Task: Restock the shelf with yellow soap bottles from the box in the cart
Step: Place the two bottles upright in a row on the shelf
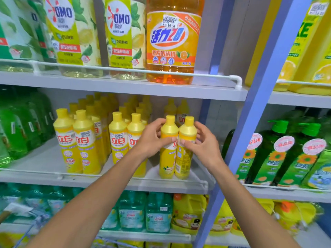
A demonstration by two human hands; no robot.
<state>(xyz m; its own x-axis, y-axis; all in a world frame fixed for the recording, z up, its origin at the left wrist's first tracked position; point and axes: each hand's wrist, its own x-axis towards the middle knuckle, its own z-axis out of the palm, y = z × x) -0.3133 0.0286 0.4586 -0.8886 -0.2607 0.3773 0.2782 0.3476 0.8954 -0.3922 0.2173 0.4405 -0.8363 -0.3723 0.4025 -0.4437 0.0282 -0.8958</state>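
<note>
Two yellow soap bottles stand side by side at the front right of the middle shelf (197, 183). My left hand (152, 138) grips the left bottle (167, 158) around its shoulder. My right hand (204, 142) grips the right bottle (184, 158) the same way. Both bottles are upright, their bases on the shelf. To their left stand rows of the same yellow soap bottles (86, 140), several deep. Two more stand behind the held pair (176, 108). The box and the cart are out of view.
A white rail (125, 178) runs along the shelf's front edge. Above are large detergent bottles and an orange bottle (172, 42). A blue upright post (250, 122) borders the shelf on the right, with green pump bottles (279, 154) beyond. Green bottles (18, 126) stand at left.
</note>
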